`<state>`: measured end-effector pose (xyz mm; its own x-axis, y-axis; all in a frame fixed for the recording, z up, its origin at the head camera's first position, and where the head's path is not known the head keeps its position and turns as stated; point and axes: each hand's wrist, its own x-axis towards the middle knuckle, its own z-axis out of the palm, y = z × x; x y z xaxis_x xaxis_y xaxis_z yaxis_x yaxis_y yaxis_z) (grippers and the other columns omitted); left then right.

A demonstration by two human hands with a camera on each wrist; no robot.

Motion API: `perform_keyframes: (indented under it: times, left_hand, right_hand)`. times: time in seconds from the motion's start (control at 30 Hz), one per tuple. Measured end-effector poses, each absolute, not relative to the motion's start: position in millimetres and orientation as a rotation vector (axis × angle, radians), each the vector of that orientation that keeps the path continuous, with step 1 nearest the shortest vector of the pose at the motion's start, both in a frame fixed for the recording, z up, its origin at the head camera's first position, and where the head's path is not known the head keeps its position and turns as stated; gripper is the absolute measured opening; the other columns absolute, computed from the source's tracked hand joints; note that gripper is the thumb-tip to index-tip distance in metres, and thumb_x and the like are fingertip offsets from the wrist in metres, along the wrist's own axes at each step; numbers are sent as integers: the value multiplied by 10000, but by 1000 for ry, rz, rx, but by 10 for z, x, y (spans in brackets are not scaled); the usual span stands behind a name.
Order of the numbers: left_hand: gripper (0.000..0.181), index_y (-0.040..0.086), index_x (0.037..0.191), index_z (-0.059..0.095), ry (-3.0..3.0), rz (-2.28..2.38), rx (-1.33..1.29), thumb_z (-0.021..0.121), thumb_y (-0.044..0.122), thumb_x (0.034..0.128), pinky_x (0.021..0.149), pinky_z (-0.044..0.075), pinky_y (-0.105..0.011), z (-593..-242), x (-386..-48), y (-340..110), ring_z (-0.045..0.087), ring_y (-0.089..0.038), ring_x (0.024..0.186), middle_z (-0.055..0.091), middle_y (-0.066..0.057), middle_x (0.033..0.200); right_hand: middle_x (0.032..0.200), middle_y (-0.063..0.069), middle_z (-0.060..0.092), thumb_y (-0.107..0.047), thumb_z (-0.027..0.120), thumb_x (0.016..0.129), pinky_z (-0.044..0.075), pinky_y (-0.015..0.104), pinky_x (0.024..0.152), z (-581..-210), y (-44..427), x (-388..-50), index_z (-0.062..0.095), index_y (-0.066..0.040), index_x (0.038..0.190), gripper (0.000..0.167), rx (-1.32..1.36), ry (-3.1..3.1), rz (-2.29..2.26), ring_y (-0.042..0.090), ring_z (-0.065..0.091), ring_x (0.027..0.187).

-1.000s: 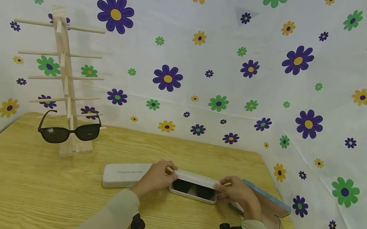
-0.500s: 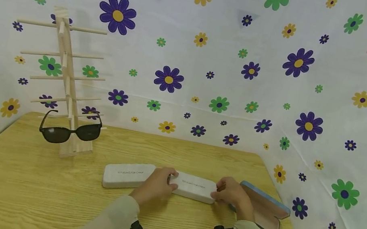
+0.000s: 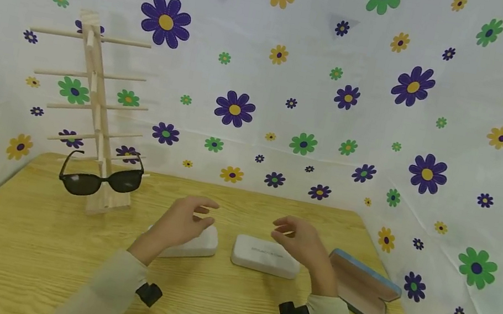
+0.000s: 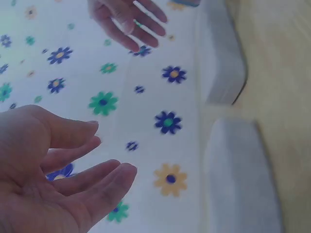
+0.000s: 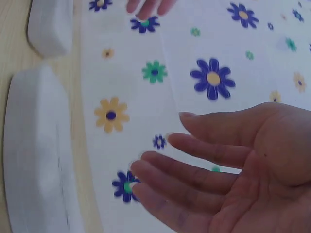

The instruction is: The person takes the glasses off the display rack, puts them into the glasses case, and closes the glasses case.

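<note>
Two white glasses cases lie closed on the table. The left hand (image 3: pixel 183 222) hovers over the left case (image 3: pixel 202 245), hiding much of it, and holds nothing. Its fingers are relaxed and parted from the thumb in the left wrist view. Above the right end of the other glasses case (image 3: pixel 259 255), which has small lettering on its lid, hangs the right hand (image 3: pixel 300 239). Its fingers are loosely extended with nothing between them, as the right wrist view shows. Behind the right forearm a blue glasses case (image 3: pixel 362 289) lies open, its pinkish lining visible; part of it is covered.
At the back left stands a wooden rack (image 3: pixel 97 107) with several pegs. Black sunglasses (image 3: pixel 101 181) hang on its lowest part. A flower-printed white cloth (image 3: pixel 247 66) walls in the wooden table (image 3: pixel 224 309) at the back and sides.
A second ago both hands held the right white case partly open, with dark sunglasses inside. Its lid came down, then both hands let go and rose, the left hand moving left.
</note>
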<state>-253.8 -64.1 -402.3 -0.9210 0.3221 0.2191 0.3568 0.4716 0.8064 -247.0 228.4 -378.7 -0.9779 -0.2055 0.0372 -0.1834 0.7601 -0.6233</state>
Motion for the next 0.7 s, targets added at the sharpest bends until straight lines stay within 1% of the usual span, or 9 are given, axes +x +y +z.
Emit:
perform_keyframes:
  times: [0.1,0.27,0.4,0.5,0.57,0.63,0.7]
  left_hand:
    - [339,56,1338,667,-2654,-1413,-596,664,73,999,981,582,-463,-3910,-2537,-854,643,-399,1266,644,-167,1406]
    - [340,57,1345,669,-2659,-1317,-523,652,93,1008,961,586,-483,-3756,-2498,-1157,653,-390,1242,641,-184,1404]
    - [320,49,1315,692,-2641,-1179,-479,660,84,998,918,598,-492,-3609,-2423,-1390,684,-385,1181,678,-197,1348]
    - [303,34,1294,700,-2639,-1099,-434,660,88,999,872,605,-485,-3490,-2337,-1588,717,-362,1090,716,-202,1266]
    - [290,21,1277,704,-2638,-1060,-393,656,104,1004,840,605,-444,-3426,-2277,-1733,726,-350,1038,736,-206,1203]
    - [269,16,1249,717,-2611,-1033,-342,654,117,1007,783,595,-342,-3384,-2220,-1880,734,-339,980,751,-210,1142]
    - [250,14,1217,730,-2565,-1009,-295,655,127,1007,734,554,-230,-3364,-2182,-2027,730,-351,957,753,-221,1106]
  right_hand:
    - [1180,158,745,-176,649,1017,602,432,860,-3713,2057,-2542,697,-48,1247,268,-389,2894,-1076,300,724,1026]
    - [1179,121,747,-188,659,1009,595,422,896,-3607,1678,-2666,710,-78,1226,248,-480,2872,-1141,266,724,1026]
    - [1165,124,753,-173,665,1007,600,408,897,-3543,1408,-2764,720,-76,1214,235,-555,2877,-1163,266,728,1007]
    - [1159,133,754,-150,659,1009,602,384,893,-3507,1214,-2833,723,-63,1212,230,-628,2859,-1187,270,729,1001]
    - [1162,138,751,-141,650,1013,603,366,885,-3490,1091,-2875,719,-54,1214,230,-676,2834,-1198,268,727,998]
    - [1167,136,748,-136,642,1019,602,347,883,-3485,973,-2916,716,-50,1219,230,-721,2808,-1212,262,725,1002]
    - [1174,128,745,-139,634,1025,602,335,876,-3494,858,-2951,711,-57,1227,232,-749,2785,-1215,255,723,1005]
